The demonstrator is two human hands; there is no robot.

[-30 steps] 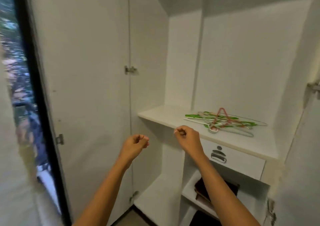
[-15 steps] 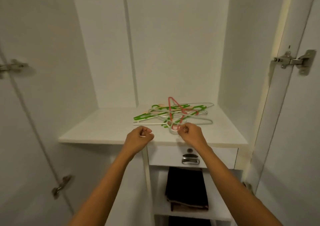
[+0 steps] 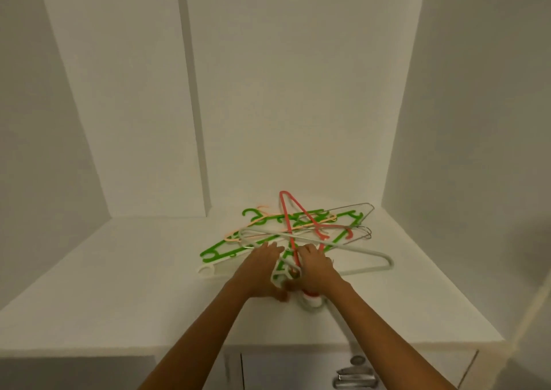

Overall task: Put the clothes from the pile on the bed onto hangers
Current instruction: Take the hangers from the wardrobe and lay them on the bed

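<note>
A tangled heap of thin clothes hangers (image 3: 298, 228) lies toward the back of a white wardrobe shelf (image 3: 134, 285). In it are a red plastic hanger (image 3: 286, 210) pointing away from the camera, bright green plastic hangers (image 3: 217, 249) lying flat, a pale peach hanger (image 3: 262, 218), a thick white plastic hanger (image 3: 372, 265) reaching out to the right, and grey wire hangers (image 3: 357, 207) at the far right. The left hand (image 3: 259, 273) rests on the near edge of the heap, its fingers (image 3: 272, 248) fairly straight and close together over a green hanger, with the thumb blurred beside a white hook. The right hand (image 3: 317, 270) lies just beside it, touching the heap. Its fingers (image 3: 307, 251) bend down into the tangle by the red hanger, and whether they close on anything is hidden. A small red and white rounded piece (image 3: 311, 298) shows under the right wrist, too blurred to name. Below the shelf edge, a white drawer front (image 3: 298, 371) with a metal handle (image 3: 354, 374) is cut off by the frame. Both forearms run out of view at the bottom.
</note>
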